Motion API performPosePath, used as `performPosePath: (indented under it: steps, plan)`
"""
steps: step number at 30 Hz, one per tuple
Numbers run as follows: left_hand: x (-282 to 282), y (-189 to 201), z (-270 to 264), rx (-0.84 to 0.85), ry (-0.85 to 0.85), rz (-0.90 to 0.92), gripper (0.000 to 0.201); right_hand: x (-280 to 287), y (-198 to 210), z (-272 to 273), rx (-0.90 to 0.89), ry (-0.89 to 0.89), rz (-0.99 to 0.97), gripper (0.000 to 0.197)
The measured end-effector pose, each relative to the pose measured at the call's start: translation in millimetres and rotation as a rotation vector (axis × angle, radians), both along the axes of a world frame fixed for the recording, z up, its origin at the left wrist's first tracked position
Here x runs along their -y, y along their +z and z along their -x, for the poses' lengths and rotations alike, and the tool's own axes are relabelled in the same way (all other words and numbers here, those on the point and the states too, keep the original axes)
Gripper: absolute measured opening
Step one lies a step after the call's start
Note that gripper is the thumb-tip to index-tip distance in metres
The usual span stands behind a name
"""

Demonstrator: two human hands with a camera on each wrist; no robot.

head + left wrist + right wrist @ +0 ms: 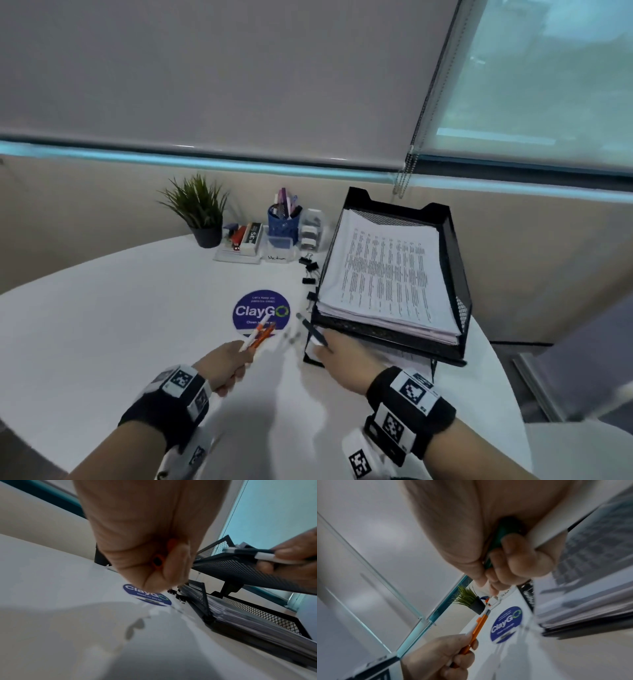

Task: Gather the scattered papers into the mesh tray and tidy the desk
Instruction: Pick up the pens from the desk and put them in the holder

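A black mesh tray (pixel 457 260) stands at the right on the white table and holds a thick stack of printed papers (pixel 387 274); a lower tier (pixel 257 613) holds more sheets. My left hand (pixel 239 356) grips an orange pen and a white pen (pixel 261 329) over the ClayGo sticker (pixel 251 310). In the right wrist view the orange pen (pixel 478 626) sticks out of the left hand (pixel 443 655). My right hand (pixel 325 346) holds a dark pen (pixel 310 329) at the tray's front left corner. The left wrist view shows a white pen (pixel 267 557) in that hand too.
Several black binder clips (pixel 310 274) lie along the tray's left side. At the back stand a potted plant (pixel 202 212), a blue pen cup (pixel 284 221), a stapler box (pixel 245 238) and small clear containers (pixel 310 229). Small blurred items (pixel 291 337) lie between my hands.
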State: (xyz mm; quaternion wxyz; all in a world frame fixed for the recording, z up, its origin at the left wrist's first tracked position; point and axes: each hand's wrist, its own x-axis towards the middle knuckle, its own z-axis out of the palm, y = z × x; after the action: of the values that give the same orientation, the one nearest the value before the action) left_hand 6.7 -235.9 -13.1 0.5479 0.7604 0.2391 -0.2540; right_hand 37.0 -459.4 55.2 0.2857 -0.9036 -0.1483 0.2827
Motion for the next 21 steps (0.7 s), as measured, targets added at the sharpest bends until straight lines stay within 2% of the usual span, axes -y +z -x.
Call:
performPosePath:
  steps: [4, 9, 12, 18, 21]
  plan:
    - [-38.8, 13.2, -17.7, 0.089, 0.121, 0.082, 0.021, -62.1, 6.9, -12.8, -0.049, -0.121, -0.136, 0.027]
    - [-83.9, 29.3, -64.3, 0.136, 0.110, 0.170, 0.010, -125.0, 18.3, -56.4, -0.051, -0.379, -0.331, 0.022]
    - [-105.4, 36.3, -92.6, 0.212, 0.083, 0.233, 0.008, -145.5, 21.6, -90.0, -0.049, -0.541, -0.441, 0.009]
    - [-127.0, 52.3, -142.6, 0.347, -0.026, 0.252, 0.009, -168.4, 19.3, -144.7, 0.116, -0.704, -0.472, 0.020]
    - [-129.4, 57.1, -173.2, 0.384, -0.004, 0.321, 0.016, -172.3, 15.7, -172.4, 0.154, -0.798, -0.577, 0.010]
